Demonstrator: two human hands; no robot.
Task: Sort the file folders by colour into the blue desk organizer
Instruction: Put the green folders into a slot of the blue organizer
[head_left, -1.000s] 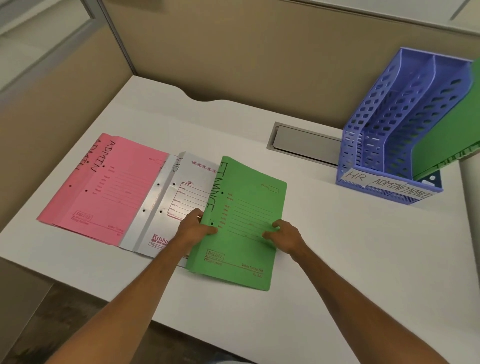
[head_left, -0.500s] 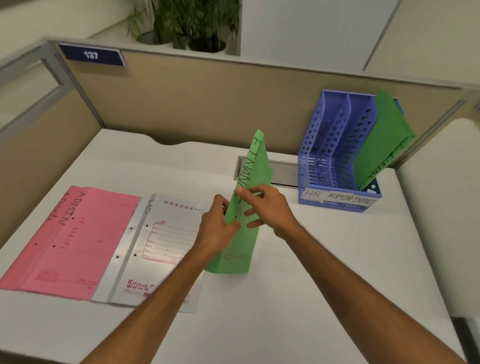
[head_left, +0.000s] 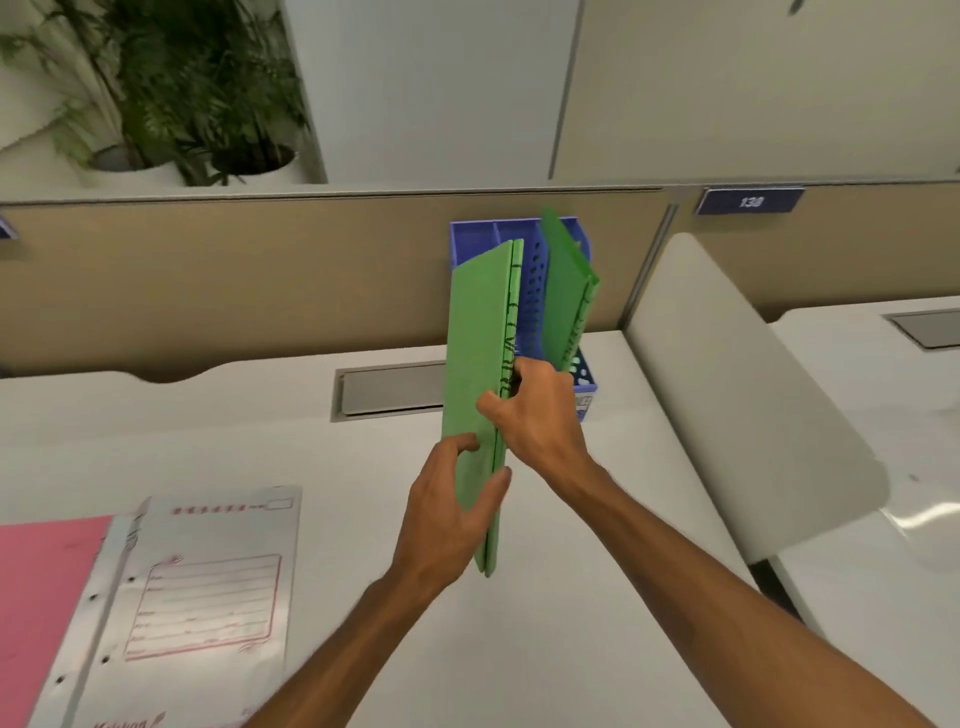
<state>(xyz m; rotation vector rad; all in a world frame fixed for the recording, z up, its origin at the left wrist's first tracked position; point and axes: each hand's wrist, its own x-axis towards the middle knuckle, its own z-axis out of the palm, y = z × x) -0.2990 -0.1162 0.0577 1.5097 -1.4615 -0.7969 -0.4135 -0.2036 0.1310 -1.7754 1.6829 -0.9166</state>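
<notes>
2 hands, left hand & right hand, grip green folder upright, edge-on, prob. to slot beside shelved green folder in blue desk organizer.

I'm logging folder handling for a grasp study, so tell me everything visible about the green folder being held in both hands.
The held green folder is thin, matte card, closed, and turned on edge so it stands nearly upright above the white desk, its open edge facing the camera. Black handwriting runs along that edge but is too foreshortened to read. The left hand pinches its lower part; the right hand grips it midway. Its top overlaps the blue desk organizer behind, which already holds another green folder.
</notes>
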